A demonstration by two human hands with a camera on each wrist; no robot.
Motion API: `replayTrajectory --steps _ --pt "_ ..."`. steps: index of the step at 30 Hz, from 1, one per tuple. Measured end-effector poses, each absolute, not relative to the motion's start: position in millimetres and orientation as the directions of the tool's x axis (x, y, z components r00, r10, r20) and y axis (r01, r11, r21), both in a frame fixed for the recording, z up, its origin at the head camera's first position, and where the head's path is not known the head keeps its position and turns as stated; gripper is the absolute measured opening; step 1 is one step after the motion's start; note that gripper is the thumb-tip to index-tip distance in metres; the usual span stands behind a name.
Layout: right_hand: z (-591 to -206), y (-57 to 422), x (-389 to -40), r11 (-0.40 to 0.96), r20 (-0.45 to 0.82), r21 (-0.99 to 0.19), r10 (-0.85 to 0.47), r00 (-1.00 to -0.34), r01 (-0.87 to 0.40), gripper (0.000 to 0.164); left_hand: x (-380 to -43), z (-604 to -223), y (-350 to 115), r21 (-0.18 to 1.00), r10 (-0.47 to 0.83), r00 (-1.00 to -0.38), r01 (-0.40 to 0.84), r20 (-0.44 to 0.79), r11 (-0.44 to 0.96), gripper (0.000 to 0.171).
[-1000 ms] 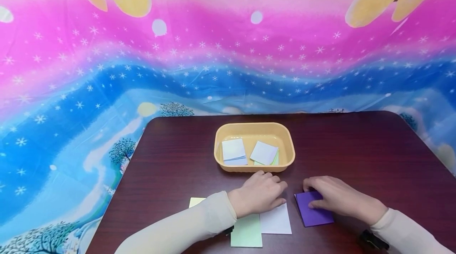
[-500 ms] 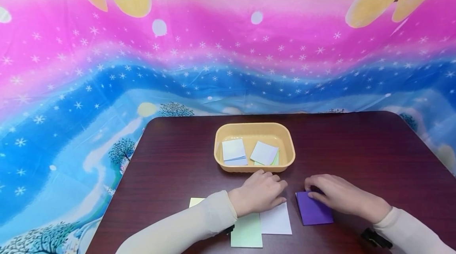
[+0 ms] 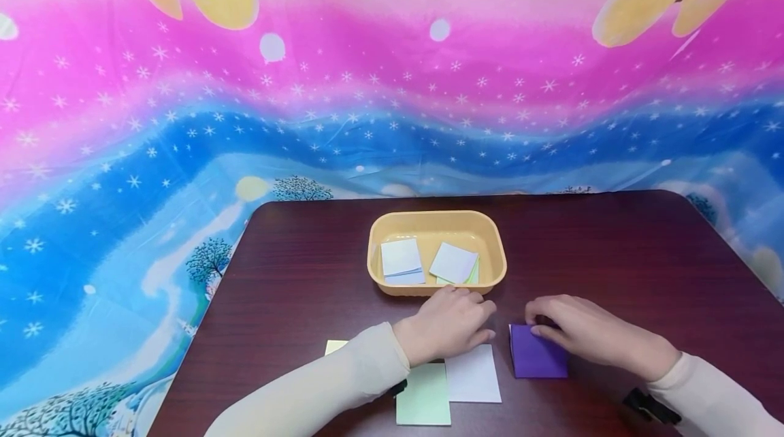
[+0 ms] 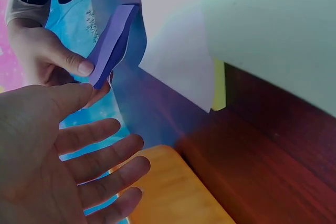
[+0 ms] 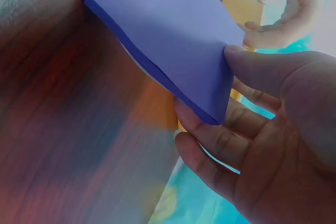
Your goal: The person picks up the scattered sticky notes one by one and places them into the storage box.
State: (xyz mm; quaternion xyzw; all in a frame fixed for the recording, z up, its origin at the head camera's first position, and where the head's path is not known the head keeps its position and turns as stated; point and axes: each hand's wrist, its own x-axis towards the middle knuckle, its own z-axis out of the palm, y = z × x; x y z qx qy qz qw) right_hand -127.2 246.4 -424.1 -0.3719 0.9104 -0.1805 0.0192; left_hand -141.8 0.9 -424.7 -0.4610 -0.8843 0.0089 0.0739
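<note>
We see the right hand (image 3: 591, 333) pinching the purple paper (image 3: 539, 357) at its far end, thumb above, fingers beneath, just beside the white sheet (image 3: 476, 377). We note the left hand (image 3: 446, 325) with fingers loose and apart, between the tray (image 3: 441, 226) and the green sheet (image 3: 424, 399).

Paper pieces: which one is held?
The purple piece, pinched in the right hand; the green one, white one and yellow one lie ungripped on the table, others in the tray.
</note>
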Motion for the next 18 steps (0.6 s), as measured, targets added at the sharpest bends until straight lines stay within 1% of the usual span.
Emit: replayTrajectory --steps 9,18 --pt "-417 248 -128 0.678 0.084 -0.336 -0.67 -0.737 -0.654 0.012 -145 -418 3 -0.066 0.808 -0.577 0.807 0.122 0.586 0.026" --pt "-411 247 -129 0.676 0.135 -0.305 -0.667 -0.733 -0.671 0.017 -145 -416 5 -0.056 0.805 -0.582 0.806 0.113 0.59 0.028"
